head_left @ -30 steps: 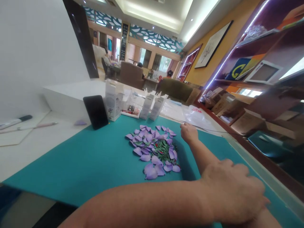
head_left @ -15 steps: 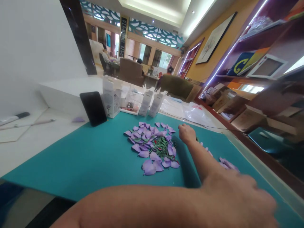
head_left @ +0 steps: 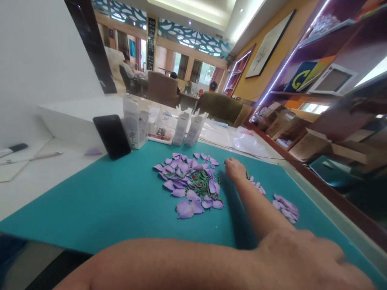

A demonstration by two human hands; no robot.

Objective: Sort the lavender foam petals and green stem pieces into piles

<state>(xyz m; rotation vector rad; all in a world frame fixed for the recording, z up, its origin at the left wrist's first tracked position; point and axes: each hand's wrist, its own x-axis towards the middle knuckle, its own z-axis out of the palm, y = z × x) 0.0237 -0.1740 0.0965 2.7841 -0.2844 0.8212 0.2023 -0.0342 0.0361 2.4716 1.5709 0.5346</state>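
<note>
Reaching far forward, my right hand [head_left: 236,169] is curled closed over the teal mat, just right of the flower pile; anything inside its fingers is hidden. My left arm crosses the bottom of the view, and my left hand [head_left: 316,257] lies over my right forearm at the lower right. Its fingers point away and are mostly out of sight. Lilac petals [head_left: 185,208] are spread around a heap of small green leaf-like pieces [head_left: 202,183] with a few red bits. Beside my right forearm lie a short row of small lilac pieces [head_left: 257,186] and a stack of lilac petals [head_left: 286,207].
A black phone-like slab [head_left: 112,137] leans at the mat's [head_left: 121,193] left back edge. White boxes [head_left: 136,124] and two slim open cartons [head_left: 195,129] stand behind it. Clear plastic bags [head_left: 246,139] lie at the back. Pens [head_left: 33,158] lie on the left; shelves with cardboard boxes [head_left: 310,145] line the right.
The view has shifted slightly, and my left hand has moved lower, exposing more of the petal stack on the right. My right hand stays closed in about the same place.
</note>
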